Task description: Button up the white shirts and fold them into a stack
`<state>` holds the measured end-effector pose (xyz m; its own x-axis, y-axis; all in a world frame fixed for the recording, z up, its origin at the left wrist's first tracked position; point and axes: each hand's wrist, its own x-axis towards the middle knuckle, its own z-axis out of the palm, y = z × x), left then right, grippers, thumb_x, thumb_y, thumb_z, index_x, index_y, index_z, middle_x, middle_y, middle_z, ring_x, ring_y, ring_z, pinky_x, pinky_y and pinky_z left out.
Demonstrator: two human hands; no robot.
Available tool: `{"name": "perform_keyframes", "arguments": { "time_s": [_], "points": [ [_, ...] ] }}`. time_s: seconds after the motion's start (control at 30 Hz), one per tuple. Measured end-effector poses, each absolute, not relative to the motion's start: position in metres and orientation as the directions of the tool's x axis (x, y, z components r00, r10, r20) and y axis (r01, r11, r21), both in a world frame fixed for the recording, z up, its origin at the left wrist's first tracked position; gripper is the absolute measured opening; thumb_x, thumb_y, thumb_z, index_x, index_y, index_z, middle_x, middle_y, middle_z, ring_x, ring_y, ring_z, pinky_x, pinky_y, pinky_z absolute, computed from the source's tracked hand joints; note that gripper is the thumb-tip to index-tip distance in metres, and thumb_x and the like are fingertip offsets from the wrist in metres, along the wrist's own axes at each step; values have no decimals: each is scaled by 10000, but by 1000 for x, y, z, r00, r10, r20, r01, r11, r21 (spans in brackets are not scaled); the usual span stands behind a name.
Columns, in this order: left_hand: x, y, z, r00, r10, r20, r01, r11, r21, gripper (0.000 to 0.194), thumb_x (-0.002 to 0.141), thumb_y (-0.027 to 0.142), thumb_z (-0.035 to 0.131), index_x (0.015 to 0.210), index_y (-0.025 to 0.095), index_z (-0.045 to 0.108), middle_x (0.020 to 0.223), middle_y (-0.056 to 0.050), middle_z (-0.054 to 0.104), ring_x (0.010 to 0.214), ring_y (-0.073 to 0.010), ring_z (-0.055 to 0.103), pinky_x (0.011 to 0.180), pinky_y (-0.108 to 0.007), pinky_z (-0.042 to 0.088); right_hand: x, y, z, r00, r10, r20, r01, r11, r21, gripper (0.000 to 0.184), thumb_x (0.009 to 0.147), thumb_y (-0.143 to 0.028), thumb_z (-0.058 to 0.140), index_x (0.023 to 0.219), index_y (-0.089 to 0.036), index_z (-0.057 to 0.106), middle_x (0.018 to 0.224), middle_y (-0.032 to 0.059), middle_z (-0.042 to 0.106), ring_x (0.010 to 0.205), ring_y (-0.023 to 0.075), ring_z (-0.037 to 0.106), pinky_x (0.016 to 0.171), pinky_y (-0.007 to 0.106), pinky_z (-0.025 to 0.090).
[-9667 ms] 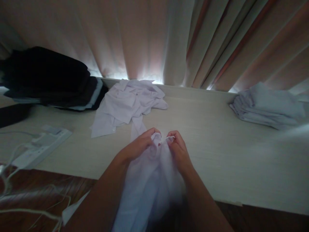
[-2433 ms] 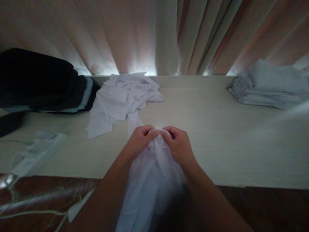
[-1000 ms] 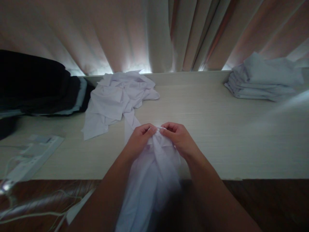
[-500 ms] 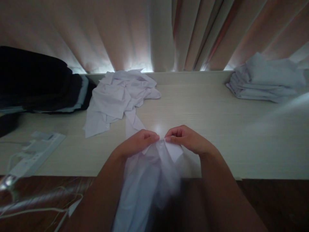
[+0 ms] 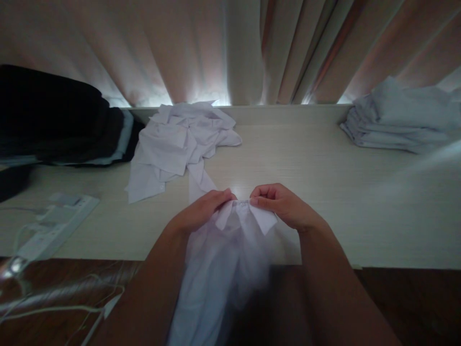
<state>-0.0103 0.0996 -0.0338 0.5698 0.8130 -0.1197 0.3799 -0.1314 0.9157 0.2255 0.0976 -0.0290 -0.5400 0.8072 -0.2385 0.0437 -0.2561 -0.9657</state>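
Observation:
A white shirt [image 5: 223, 269] hangs from my two hands over the front edge of a pale wooden table [image 5: 324, 192]. My left hand [image 5: 201, 211] is closed on the shirt's collar at its left side. My right hand [image 5: 284, 206] pinches the collar at its right side, with a pointed collar tip showing below the fingers. The hands are a short way apart with the gathered collar stretched between them. The lower part of the shirt drops out of sight toward me.
A crumpled heap of white shirts [image 5: 180, 144] lies at the back middle-left. Folded pale garments [image 5: 399, 120] are stacked at the back right. Dark folded clothes [image 5: 61, 125] lie at the back left. A white power strip [image 5: 54, 221] with cables sits at the left. Curtains [image 5: 230, 48] hang behind.
My hands have drawn a little apart, so the collar is spread between them and its tip shows. The shirt was bunched tightly in both hands before.

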Motion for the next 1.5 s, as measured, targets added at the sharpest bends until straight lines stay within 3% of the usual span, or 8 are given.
{"name": "perform_keyframes", "arguments": {
  "time_s": [0.17, 0.27, 0.37, 0.6, 0.87, 1.13, 1.33, 1.5],
  "points": [
    [-7, 102, -33, 308, 950, -47, 433, -96, 896, 275, 899, 430, 523, 1008, 193, 609, 972, -31, 642, 860, -166, 589, 731, -260, 468, 224, 107, -42, -337, 928, -156, -69, -190, -979, 290, 796, -434, 719, 753, -160, 635, 632, -39, 546, 544, 78, 442, 513, 213, 306],
    [-12, 100, -24, 55, 994, 92, 601, -106, 792, 291, 840, 481, 601, 860, 191, 593, 805, 1, 607, 746, -152, 561, 678, -255, 436, 225, 114, -53, -189, 974, -124, -93, -143, -985, 299, 795, -458, 700, 769, -165, 646, 633, -36, 551, 539, 85, 437, 516, 221, 313],
    [-21, 93, -15, 178, 984, -28, 767, -121, 630, 408, 823, 572, 604, 666, 195, 588, 648, 8, 574, 629, -156, 526, 601, -276, 381, 227, 121, -62, -110, 984, -138, -54, -145, -988, 309, 801, -473, 666, 789, -164, 664, 653, -18, 578, 551, 99, 459, 530, 229, 345],
    [-21, 93, -37, 425, 880, -210, 811, -268, 521, 257, 844, 465, 598, 815, 214, 643, 847, -26, 670, 754, -199, 591, 675, -311, 394, 228, 130, -76, -18, 997, -74, 191, -69, -979, 348, 811, -494, 619, 798, -155, 699, 730, 35, 656, 633, 140, 533, 586, 257, 399],
    [-14, 93, -23, 242, 970, -10, 841, -204, 502, 180, 780, 349, 654, 861, 216, 564, 789, 1, 611, 698, -170, 550, 620, -285, 366, 222, 135, -80, 23, 999, 22, 376, 12, -927, 299, 838, -432, 570, 783, -169, 699, 736, 44, 668, 676, 165, 562, 613, 269, 414],
    [-11, 92, -32, 283, 944, -166, 840, -161, 518, 201, 769, 295, 653, 964, 245, 651, 859, -10, 674, 753, -186, 599, 685, -300, 408, 228, 134, -83, -1, 1000, -5, 433, -4, -902, 296, 864, -438, 562, 796, -172, 674, 764, 52, 663, 720, 182, 571, 654, 285, 420],
    [-11, 95, -38, 345, 922, -176, 838, -219, 500, 130, 811, 302, 547, 745, 210, 611, 772, -36, 661, 709, -203, 580, 661, -315, 399, 216, 99, -24, 267, 902, 339, 520, 161, -839, 365, 951, -513, 456, 943, -195, 634, 931, 77, 662, 816, 185, 580, 722, 296, 428],
    [-10, 93, -32, 325, 935, -144, 822, -204, 532, 97, 786, 232, 538, 829, 209, 622, 822, -48, 679, 771, -208, 598, 720, -307, 436, 227, 65, 3, -275, 947, -166, 723, 90, -685, 552, 876, -615, 555, 516, -196, 557, 482, 16, 492, 454, 123, 400, 496, 302, 257]
  ]
}}
